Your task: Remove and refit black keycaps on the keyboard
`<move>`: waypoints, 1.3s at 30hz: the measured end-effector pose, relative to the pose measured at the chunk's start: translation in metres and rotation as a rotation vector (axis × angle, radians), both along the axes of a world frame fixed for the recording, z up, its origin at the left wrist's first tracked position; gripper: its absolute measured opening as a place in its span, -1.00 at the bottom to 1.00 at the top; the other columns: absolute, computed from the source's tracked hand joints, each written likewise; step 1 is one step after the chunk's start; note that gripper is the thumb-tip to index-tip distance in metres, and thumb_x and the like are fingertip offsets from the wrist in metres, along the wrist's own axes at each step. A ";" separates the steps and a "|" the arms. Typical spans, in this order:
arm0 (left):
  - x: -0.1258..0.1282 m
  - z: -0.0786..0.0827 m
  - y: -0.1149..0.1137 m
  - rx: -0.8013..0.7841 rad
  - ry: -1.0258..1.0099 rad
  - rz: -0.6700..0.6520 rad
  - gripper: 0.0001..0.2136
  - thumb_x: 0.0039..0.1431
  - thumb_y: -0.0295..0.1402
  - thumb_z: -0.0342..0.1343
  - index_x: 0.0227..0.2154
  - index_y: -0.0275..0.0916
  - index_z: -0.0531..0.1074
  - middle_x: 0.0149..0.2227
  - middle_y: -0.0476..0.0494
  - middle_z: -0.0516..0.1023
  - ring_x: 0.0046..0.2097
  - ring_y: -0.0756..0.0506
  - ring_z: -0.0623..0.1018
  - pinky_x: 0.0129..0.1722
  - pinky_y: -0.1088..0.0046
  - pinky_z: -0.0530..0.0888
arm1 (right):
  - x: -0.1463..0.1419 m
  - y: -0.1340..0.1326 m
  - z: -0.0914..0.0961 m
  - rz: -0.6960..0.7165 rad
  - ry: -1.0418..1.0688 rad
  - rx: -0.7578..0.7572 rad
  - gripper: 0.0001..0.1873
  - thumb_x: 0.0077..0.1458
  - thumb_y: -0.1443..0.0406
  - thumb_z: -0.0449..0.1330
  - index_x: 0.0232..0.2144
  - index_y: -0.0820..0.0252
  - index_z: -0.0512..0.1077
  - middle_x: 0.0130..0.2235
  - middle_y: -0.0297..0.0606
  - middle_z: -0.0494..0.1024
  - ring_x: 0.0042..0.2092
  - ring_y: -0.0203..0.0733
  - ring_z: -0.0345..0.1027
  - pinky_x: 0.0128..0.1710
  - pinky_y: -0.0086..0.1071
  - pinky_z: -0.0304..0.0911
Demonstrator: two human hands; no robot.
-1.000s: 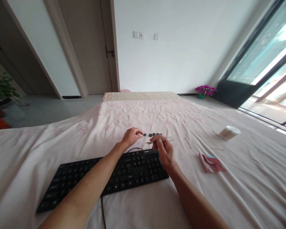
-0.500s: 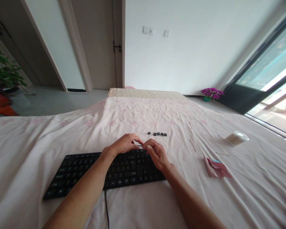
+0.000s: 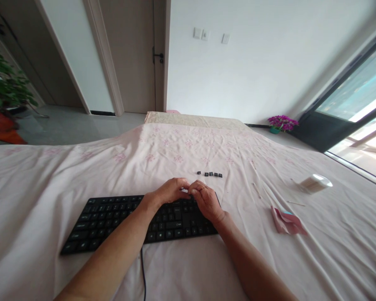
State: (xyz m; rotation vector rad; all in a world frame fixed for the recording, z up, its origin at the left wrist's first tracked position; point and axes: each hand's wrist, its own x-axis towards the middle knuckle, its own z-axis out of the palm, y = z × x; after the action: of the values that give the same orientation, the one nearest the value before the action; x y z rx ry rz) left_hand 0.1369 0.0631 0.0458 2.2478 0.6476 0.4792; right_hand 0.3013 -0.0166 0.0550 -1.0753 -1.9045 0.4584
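Note:
A black keyboard (image 3: 109, 217) lies on the pink-white sheet, its cable (image 3: 143, 271) running toward me. My left hand (image 3: 172, 190) bends over the upper right part of the keyboard, thumb and fingers closed in a pinch. Against its fingertips rests my right hand (image 3: 205, 200), also closed, by the keyboard's top edge. Whatever small thing sits between the fingertips is hidden by the fingers. Just beyond the hands, several loose black keycaps (image 3: 211, 174) lie in a short row on the sheet.
To the right are a clear tub of cotton swabs (image 3: 316, 183), a loose cotton swab (image 3: 257, 191) and another swab (image 3: 296, 204). A crumpled pink cloth (image 3: 287, 221) lies nearer. Beyond the sheet (image 3: 188, 271) stand a purple flower pot (image 3: 282, 123) and a closed door (image 3: 131, 54).
My hands have drawn closer, and the left fingers have curled in toward the right ones. The whole view has shifted slightly; the keycaps and swabs lie as before.

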 end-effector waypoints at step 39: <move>0.046 -0.020 0.040 -0.083 -0.079 0.514 -0.81 -0.08 -0.48 0.22 -0.32 -0.22 0.54 -0.35 -0.05 0.62 -0.30 -0.01 0.58 -0.25 0.54 0.47 | 0.009 -0.007 -0.006 -0.483 0.591 0.115 -0.72 0.28 0.19 -0.05 -0.34 0.16 0.39 -0.32 -0.32 0.44 -0.46 -0.34 0.25 -0.45 -0.41 0.19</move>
State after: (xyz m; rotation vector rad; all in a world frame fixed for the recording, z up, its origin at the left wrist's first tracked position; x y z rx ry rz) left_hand 0.1830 0.1027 0.0263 1.9618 1.1869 0.7691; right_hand 0.3106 -0.0237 0.0487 -1.1240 -1.0977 0.3332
